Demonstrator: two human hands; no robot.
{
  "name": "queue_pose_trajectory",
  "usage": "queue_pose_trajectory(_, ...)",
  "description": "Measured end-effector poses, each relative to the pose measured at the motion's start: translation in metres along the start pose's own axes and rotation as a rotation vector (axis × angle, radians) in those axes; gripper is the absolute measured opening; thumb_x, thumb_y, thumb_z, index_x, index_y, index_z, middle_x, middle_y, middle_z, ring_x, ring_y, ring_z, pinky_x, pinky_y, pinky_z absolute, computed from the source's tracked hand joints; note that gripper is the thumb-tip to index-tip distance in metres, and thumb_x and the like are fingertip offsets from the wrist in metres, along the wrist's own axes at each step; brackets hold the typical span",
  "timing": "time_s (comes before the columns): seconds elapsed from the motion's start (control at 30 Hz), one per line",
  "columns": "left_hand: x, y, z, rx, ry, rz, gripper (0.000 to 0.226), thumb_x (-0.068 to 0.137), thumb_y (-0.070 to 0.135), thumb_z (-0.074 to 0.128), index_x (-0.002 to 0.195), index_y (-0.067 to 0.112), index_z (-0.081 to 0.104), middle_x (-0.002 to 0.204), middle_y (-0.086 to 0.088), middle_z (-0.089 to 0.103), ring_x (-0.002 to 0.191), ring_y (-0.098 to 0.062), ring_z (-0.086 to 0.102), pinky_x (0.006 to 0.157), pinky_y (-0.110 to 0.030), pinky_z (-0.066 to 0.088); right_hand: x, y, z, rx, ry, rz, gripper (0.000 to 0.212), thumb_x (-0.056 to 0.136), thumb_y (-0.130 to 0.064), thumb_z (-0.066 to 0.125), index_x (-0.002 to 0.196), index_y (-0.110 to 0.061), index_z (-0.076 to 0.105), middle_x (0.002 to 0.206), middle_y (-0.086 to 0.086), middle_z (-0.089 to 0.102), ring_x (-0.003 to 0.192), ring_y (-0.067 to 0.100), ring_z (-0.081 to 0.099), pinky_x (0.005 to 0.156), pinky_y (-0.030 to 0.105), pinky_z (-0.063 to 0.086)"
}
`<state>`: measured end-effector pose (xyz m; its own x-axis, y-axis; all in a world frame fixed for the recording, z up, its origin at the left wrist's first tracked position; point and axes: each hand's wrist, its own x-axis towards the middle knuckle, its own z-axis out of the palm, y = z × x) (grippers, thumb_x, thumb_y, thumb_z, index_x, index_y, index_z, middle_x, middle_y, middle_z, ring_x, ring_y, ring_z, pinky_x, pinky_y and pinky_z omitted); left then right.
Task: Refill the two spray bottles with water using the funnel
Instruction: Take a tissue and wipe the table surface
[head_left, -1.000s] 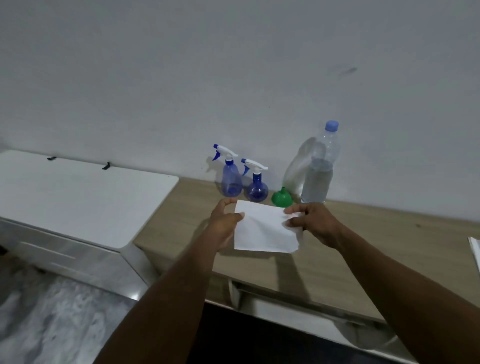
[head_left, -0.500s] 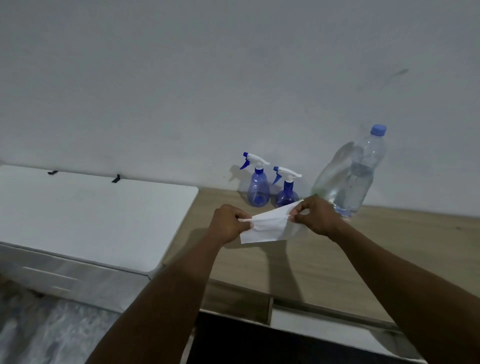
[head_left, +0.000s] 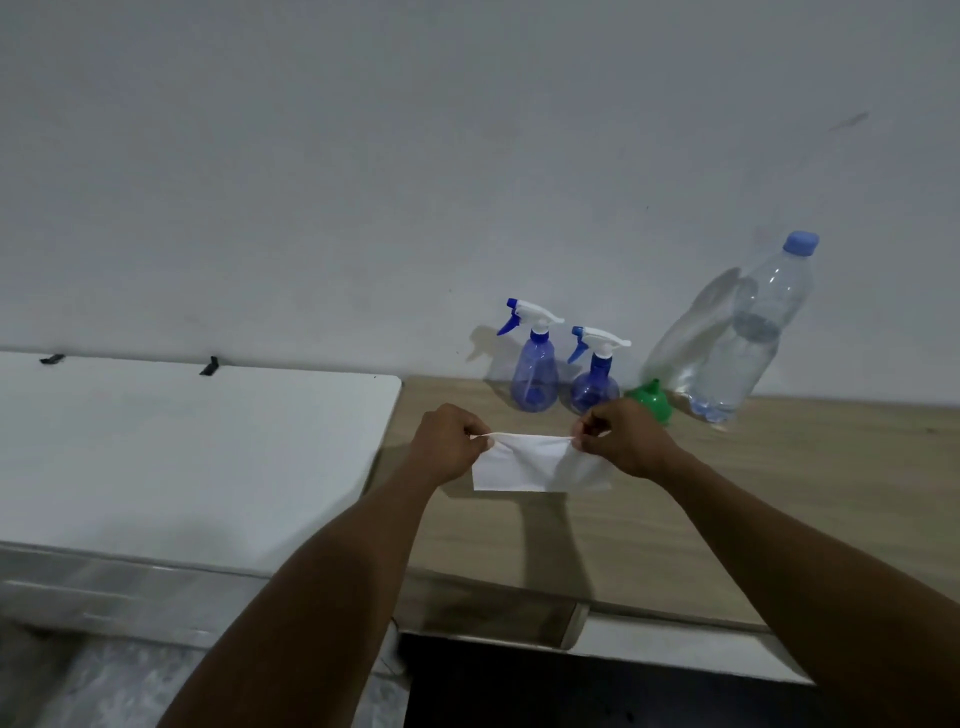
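Two small blue spray bottles with white triggers stand side by side against the wall, the left spray bottle (head_left: 534, 375) taller than the right spray bottle (head_left: 596, 376). A green funnel (head_left: 652, 400) lies mouth down beside them. A large clear water bottle (head_left: 743, 343) with a blue cap stands right of the funnel, partly full. In front of the bottles, my left hand (head_left: 451, 446) and my right hand (head_left: 621, 440) each pinch an upper corner of a white paper sheet (head_left: 530, 466), which hangs folded over the wooden desk (head_left: 727, 499).
A white flat-topped cabinet (head_left: 197, 447) adjoins the desk on the left, with two black clips near the wall. The pale wall rises directly behind the bottles. A dark gap lies below the desk's front edge.
The sheet went from flat and spread to folded, its top edge now pulled taut between both hands. The view shifted left, so the bottles sit further right in the picture.
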<state>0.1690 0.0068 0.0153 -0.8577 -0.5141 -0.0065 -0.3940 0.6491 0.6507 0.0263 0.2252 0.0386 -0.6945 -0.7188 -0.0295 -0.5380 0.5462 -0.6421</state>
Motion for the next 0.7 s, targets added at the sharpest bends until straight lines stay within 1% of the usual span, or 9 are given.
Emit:
queue_pose_trajectory(0.13, 0.005, -0.010, -0.001, -0.029, 0.004, -0.011, 0.012, 0.079, 0.027, 0.078, 0.088, 0.020, 0.081, 0.087, 0.005, 0.077, 0.080, -0.010, 0.069, 0.080, -0.028, 0.056, 0.008, 0.003, 0.009, -0.001, -0.003, -0.015, 0.007, 0.083, -0.013, 0.077, 0.090, -0.016, 0.075, 0.087, -0.005, 0.073, 0.083, 0.010, 0.066, 0.079, 0.022, 0.051)
queue_pose_trajectory(0.27, 0.010, -0.020, -0.001, -0.080, -0.033, -0.046, 0.012, 0.078, 0.025, 0.080, 0.088, 0.019, 0.081, 0.084, 0.004, 0.076, 0.078, -0.010, 0.069, 0.075, -0.023, 0.053, 0.015, 0.005, 0.016, -0.039, -0.109, -0.029, 0.015, 0.088, -0.011, 0.068, 0.100, -0.015, 0.076, 0.096, -0.003, 0.073, 0.087, 0.013, 0.066, 0.081, 0.023, 0.051)
queue_pose_trajectory(0.33, 0.011, -0.024, 0.001, -0.086, -0.089, -0.067, 0.013, 0.078, 0.022, 0.080, 0.090, 0.017, 0.080, 0.085, 0.003, 0.075, 0.079, -0.012, 0.068, 0.072, -0.021, 0.050, 0.017, 0.004, 0.020, -0.026, -0.172, 0.006, 0.016, 0.091, -0.012, 0.065, 0.101, -0.013, 0.077, 0.098, -0.002, 0.073, 0.087, 0.013, 0.066, 0.081, 0.024, 0.051)
queue_pose_trajectory(0.37, 0.012, -0.027, 0.003, -0.094, -0.132, -0.086, 0.013, 0.078, 0.021, 0.081, 0.091, 0.016, 0.080, 0.086, 0.001, 0.075, 0.080, -0.014, 0.069, 0.071, -0.022, 0.051, 0.017, 0.004, 0.023, 0.006, -0.206, 0.039, 0.015, 0.091, -0.015, 0.065, 0.100, -0.013, 0.077, 0.098, -0.002, 0.073, 0.085, 0.011, 0.065, 0.079, 0.023, 0.051)
queue_pose_trajectory(0.43, 0.011, -0.035, 0.009, -0.133, -0.223, -0.124, 0.012, 0.079, 0.018, 0.081, 0.089, 0.013, 0.080, 0.086, -0.005, 0.076, 0.078, -0.020, 0.072, 0.071, -0.029, 0.058, 0.017, 0.006, 0.030, 0.082, -0.289, 0.105, 0.012, 0.089, -0.020, 0.071, 0.096, -0.012, 0.078, 0.095, -0.001, 0.074, 0.083, 0.010, 0.065, 0.077, 0.022, 0.051)
queue_pose_trajectory(0.5, 0.009, -0.043, 0.014, -0.143, -0.270, -0.141, 0.010, 0.079, 0.016, 0.080, 0.088, 0.011, 0.080, 0.084, -0.009, 0.076, 0.076, -0.023, 0.073, 0.073, -0.033, 0.060, 0.017, 0.011, 0.038, 0.135, -0.334, 0.153, 0.011, 0.084, -0.022, 0.077, 0.090, -0.012, 0.078, 0.092, 0.001, 0.075, 0.080, 0.011, 0.065, 0.073, 0.022, 0.052)
queue_pose_trajectory(0.6, 0.009, -0.048, 0.019, -0.111, -0.273, -0.147, 0.009, 0.080, 0.014, 0.079, 0.089, 0.011, 0.080, 0.084, -0.009, 0.077, 0.068, -0.017, 0.071, 0.064, -0.023, 0.056, 0.022, 0.018, 0.048, 0.168, -0.327, 0.210, 0.012, 0.083, -0.020, 0.077, 0.090, -0.009, 0.078, 0.093, 0.005, 0.074, 0.081, 0.014, 0.065, 0.072, 0.024, 0.052)
queue_pose_trajectory(0.67, 0.014, -0.048, 0.020, -0.071, -0.241, -0.148, 0.012, 0.080, 0.011, 0.076, 0.091, 0.013, 0.080, 0.088, -0.005, 0.076, 0.071, -0.013, 0.068, 0.061, -0.018, 0.050, 0.030, 0.021, 0.051, 0.134, -0.314, 0.226, 0.012, 0.085, -0.015, 0.074, 0.094, -0.007, 0.077, 0.096, 0.007, 0.072, 0.081, 0.014, 0.062, 0.072, 0.022, 0.050)
queue_pose_trajectory(0.7, 0.017, -0.048, 0.020, -0.042, -0.212, -0.146, 0.014, 0.079, 0.010, 0.075, 0.091, 0.014, 0.080, 0.089, -0.004, 0.076, 0.074, -0.013, 0.068, 0.063, -0.018, 0.049, 0.036, 0.021, 0.051, 0.109, -0.303, 0.224, 0.012, 0.086, -0.013, 0.072, 0.095, -0.006, 0.076, 0.098, 0.007, 0.072, 0.081, 0.014, 0.062, 0.072, 0.022, 0.049)
